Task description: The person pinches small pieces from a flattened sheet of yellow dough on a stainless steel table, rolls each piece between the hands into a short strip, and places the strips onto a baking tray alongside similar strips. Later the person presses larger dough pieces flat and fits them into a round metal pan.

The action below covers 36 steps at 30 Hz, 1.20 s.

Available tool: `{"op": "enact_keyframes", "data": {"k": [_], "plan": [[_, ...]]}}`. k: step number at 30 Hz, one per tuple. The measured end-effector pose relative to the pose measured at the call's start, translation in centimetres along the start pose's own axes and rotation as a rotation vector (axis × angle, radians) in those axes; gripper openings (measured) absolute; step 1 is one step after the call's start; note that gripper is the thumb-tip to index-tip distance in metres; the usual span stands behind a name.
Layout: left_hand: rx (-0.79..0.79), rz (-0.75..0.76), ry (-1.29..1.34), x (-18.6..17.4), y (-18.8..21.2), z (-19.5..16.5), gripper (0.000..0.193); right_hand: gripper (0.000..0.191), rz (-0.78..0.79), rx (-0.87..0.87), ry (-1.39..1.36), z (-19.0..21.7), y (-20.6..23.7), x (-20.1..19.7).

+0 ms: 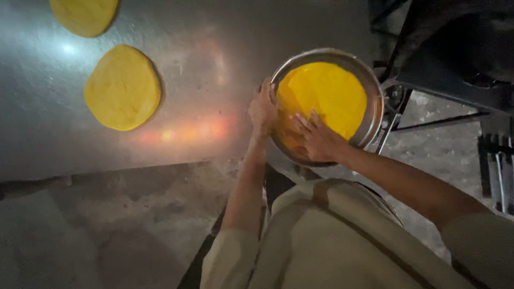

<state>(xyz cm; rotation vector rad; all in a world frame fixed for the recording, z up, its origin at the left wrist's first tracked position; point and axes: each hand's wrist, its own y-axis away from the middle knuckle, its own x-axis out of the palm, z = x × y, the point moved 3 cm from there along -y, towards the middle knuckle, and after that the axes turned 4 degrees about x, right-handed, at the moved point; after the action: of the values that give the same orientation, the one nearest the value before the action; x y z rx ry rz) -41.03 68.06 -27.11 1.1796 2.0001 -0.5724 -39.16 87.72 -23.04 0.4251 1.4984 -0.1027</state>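
Note:
A round metal plate (371, 124) sits at the right edge of a large dark griddle (214, 69). A flat yellow dough disc (326, 96) fills the plate. My left hand (263, 107) grips the plate's left rim. Fingers spread, my right hand (317, 139) lies flat on the near part of the dough. Two more yellow flatbreads lie on the griddle: one (123, 88) at mid-left and one (84, 15) at the top left, partly cut off by the frame.
The griddle's front edge runs across the middle over a rough grey wall (107, 225). A dark metal stand (450, 69) with thin legs is at the right, above a gravelly floor (428, 155). My beige clothing (332, 241) fills the bottom.

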Motion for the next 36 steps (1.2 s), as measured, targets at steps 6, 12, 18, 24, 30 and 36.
{"op": "enact_keyframes", "data": {"k": [6,12,18,24,30,36], "plan": [[0.043,-0.036,-0.093,-1.9,-0.3,-2.1,0.041,0.077,-0.175,0.731,-0.267,-5.6,1.5,0.3],[0.022,-0.021,-0.040,-1.2,-0.8,-3.0,0.040,0.084,-0.237,0.873,-0.367,-11.7,0.5,-0.3],[0.105,-0.112,0.015,-0.8,-1.2,-3.6,0.035,0.086,-0.064,0.710,-0.360,-11.9,-5.2,-3.1],[0.049,-0.059,0.039,-1.4,-2.6,-1.9,0.036,0.081,-0.051,0.704,-0.418,-12.4,-8.9,-4.8],[-0.022,0.035,0.032,-1.4,-3.1,-0.7,0.037,0.081,-0.196,0.741,-0.224,-13.5,-5.1,-2.4],[0.017,-0.009,0.071,-1.1,-2.3,-0.2,0.041,0.080,-0.199,0.746,-0.283,-14.8,-4.2,-2.2]]}}
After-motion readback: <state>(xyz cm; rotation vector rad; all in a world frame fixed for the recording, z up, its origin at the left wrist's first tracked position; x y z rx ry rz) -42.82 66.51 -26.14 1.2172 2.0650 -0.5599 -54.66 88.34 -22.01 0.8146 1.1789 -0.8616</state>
